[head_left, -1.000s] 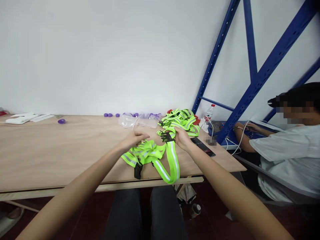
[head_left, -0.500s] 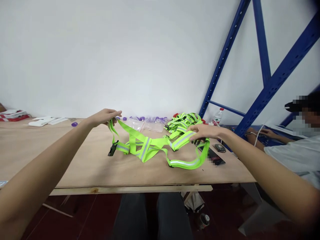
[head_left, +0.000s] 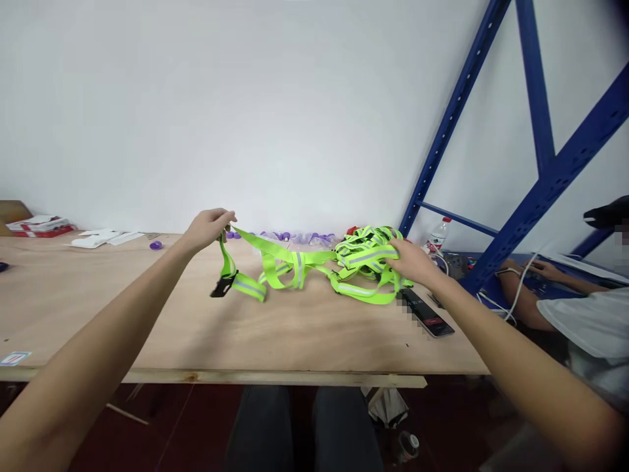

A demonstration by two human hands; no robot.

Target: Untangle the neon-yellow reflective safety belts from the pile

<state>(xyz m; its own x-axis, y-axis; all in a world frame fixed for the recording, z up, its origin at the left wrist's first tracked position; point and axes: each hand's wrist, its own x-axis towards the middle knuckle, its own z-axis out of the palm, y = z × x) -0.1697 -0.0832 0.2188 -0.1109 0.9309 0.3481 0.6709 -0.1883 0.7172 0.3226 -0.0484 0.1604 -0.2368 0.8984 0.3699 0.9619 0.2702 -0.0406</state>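
Note:
A neon-green reflective strap harness (head_left: 295, 270) with silver stripes is stretched above the plywood table (head_left: 147, 321). My left hand (head_left: 209, 227) is closed on its left end, lifted off the table, and a black buckle (head_left: 222, 286) dangles below it. My right hand (head_left: 410, 261) grips the harness's right end, close to a pile of similar green harnesses (head_left: 366, 244) at the back of the table.
A dark phone (head_left: 426, 313) lies right of my right hand. Purple caps and clear bags (head_left: 289, 236) line the wall; papers (head_left: 101, 238) lie far left. A blue rack (head_left: 496, 190) stands at right, with a seated person (head_left: 584, 314) and a water bottle (head_left: 438, 235).
Both hands lifted the harness off the table's front and spread it apart, the left hand moving left and up. The right end has since moved back toward the pile.

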